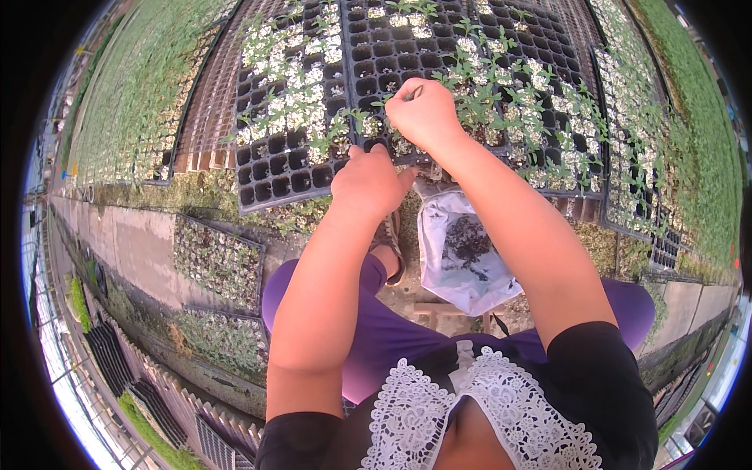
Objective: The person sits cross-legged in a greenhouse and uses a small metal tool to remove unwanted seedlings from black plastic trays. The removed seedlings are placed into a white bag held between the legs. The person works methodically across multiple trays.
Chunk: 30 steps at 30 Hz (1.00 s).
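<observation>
Black plastic seedling trays (305, 185) lie side by side before me, some cells dark and bare, others holding white-topped plugs with green seedlings (470, 97). My left hand (371, 179) rests at the near edge of the middle tray, fingertips at its cells and thumb spread to the right. Farther up the same tray, my right hand (426, 111) is curled over the cells with fingers pinched. A thin dark tool (415, 93) shows within its grip; most of it is hidden. What lies beneath the right fingertips cannot be seen.
A white bag (432, 276) with dark debris inside stands open below my right forearm. Dense seedlings (693, 147) fill the far right, with more at the far left (135, 100). Other planted trays (220, 258) lie on the ground at left, beside a concrete path (129, 247).
</observation>
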Each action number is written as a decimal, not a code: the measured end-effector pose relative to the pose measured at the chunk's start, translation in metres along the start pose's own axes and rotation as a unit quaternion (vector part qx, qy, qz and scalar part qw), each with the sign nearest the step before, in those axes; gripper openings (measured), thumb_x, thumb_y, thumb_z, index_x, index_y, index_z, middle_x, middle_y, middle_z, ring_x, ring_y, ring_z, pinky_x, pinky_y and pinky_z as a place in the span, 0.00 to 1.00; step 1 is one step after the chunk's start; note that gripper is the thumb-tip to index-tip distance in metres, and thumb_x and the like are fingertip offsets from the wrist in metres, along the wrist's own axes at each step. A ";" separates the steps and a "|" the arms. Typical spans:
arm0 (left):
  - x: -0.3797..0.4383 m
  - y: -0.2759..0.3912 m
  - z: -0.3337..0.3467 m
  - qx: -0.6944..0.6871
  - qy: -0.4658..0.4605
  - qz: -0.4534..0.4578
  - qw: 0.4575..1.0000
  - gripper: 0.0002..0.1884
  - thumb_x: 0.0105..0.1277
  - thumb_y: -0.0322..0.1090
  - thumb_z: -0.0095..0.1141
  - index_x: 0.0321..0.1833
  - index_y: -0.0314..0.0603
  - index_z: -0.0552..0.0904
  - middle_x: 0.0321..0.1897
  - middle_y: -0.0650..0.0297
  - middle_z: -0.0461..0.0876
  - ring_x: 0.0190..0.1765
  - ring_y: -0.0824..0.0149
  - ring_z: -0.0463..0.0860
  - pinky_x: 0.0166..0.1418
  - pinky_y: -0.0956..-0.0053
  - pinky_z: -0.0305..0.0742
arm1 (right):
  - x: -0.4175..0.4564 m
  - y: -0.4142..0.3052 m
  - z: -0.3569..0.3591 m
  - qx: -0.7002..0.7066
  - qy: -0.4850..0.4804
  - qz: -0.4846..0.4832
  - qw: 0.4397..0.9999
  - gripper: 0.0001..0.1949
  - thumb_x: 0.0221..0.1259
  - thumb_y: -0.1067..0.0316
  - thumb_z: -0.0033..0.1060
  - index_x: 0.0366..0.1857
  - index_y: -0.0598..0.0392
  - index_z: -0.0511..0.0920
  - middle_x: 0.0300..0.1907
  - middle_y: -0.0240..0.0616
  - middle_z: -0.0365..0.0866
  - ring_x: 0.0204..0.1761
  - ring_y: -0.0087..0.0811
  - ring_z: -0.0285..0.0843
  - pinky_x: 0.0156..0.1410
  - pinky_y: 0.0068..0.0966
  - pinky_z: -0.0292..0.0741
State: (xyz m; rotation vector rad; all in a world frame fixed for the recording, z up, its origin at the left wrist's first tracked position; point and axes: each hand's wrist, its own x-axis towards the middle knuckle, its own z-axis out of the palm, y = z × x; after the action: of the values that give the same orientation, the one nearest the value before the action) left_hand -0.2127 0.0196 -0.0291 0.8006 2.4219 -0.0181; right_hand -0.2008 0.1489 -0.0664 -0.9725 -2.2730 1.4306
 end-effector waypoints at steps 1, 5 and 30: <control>0.002 -0.005 0.002 -0.006 -0.001 -0.005 1.000 0.38 0.63 0.60 0.57 0.66 0.35 0.68 0.66 0.39 0.65 0.58 0.48 0.80 0.58 0.59 0.78 | 0.002 -0.004 -0.001 -0.010 -0.018 0.000 1.000 0.07 0.48 0.66 0.61 0.25 0.58 0.81 0.22 0.40 0.83 0.28 0.34 0.82 0.37 0.28 0.77; 0.008 -0.009 0.010 -0.030 -0.005 -0.010 0.999 0.47 0.62 0.61 0.57 0.76 0.38 0.55 0.75 0.37 0.48 0.66 0.44 0.74 0.64 0.58 0.74 | -0.004 -0.030 -0.061 0.037 -0.053 -0.002 0.998 0.06 0.58 0.70 0.57 0.31 0.60 0.81 0.28 0.36 0.84 0.29 0.25 0.86 0.33 0.20 0.79; -0.019 0.053 0.005 0.051 -0.024 0.074 0.996 0.30 0.66 0.59 0.53 0.48 0.30 0.81 0.43 0.42 0.84 0.51 0.45 0.82 0.55 0.55 0.76 | -0.023 0.081 -0.232 0.046 0.213 -0.040 0.975 0.08 0.55 0.64 0.59 0.31 0.57 0.82 0.21 0.35 0.80 0.29 0.26 0.83 0.36 0.24 0.75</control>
State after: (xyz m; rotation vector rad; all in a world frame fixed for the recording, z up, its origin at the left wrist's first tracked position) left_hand -0.1684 0.0518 -0.0146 1.0117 2.3263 -0.1037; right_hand -0.0234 0.3150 -0.0260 -1.0313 -1.8947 1.1501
